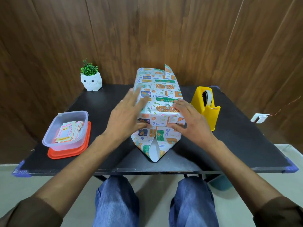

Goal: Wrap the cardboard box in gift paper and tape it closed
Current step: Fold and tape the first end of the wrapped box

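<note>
While pinned at frame centre, wrapped box (pixel 161 95) lying long axis lower-to-upper. Left hand (pixel 126 115), right hand (pixel 188 118) flat on top, fingers straight, thumbs pressing near end. Loose paper flap (pixel 154 148) below thumbs, toward lower centre; tape dispenser (pixel 205 105) nearer right hand.

White gift paper (pixel 157 89) printed with orange, green and blue parcels; black table (pixel 237 136); yellow tape dispenser (pixel 198 99), right; white owl pot (pixel 91 81), green leaves (pixel 89 68), far left; red lid (pixel 68 154), left.
</note>
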